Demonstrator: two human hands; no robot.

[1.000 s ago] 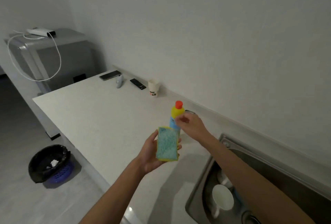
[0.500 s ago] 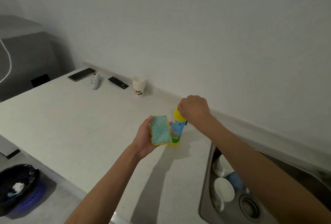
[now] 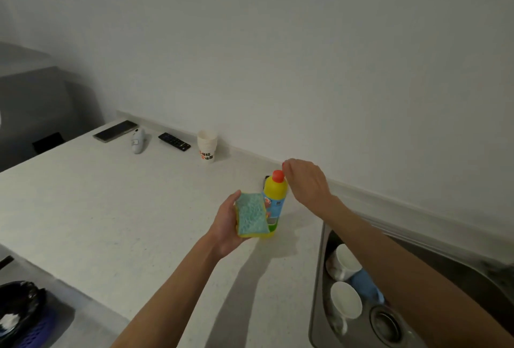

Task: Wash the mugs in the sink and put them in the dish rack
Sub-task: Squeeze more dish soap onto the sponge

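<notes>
Landmark: the yellow plastic detergent bottle with orange cap and blue label (image 3: 274, 203), standing upright on the pale speckled stone countertop (image 3: 111, 208)

Left hand (image 3: 226, 226): palm up, just in front-left of the bottle, fingers wrapped around a rectangular sponge with green scouring face and yellow foam base (image 3: 251, 214). Green face is turned toward the camera. The sponge overlaps the bottle's lower left side in view; contact between them cannot be judged

Right hand (image 3: 306, 183): raised just right of the bottle's cap, fingers loosely curled and pinched narrow near the cap. Whether the fingertips touch the cap cannot be told; nothing is seen held in it. The right forearm runs back over the sink

Stainless steel sink basin (image 3: 319, 278): right of and nearer than the bottle, set into the countertop. Inside it, two white ceramic mugs: one mug (image 3: 343, 263) lying tilted near the basin's left wall, a second mug (image 3: 346, 301) nearer the camera with its opening facing up-left. A blue item (image 3: 365, 285) lies between and right of them, partly hidden by the forearm; type unclear. The round drain (image 3: 385, 322) sits right of the nearer mug

Behind-left of the bottle, along the wall: a stack of white paper cups with red print (image 3: 207, 146), then a black remote control (image 3: 174, 141), a white handheld controller (image 3: 138, 140), and a dark flat phone-like slab (image 3: 115, 131)
</notes>
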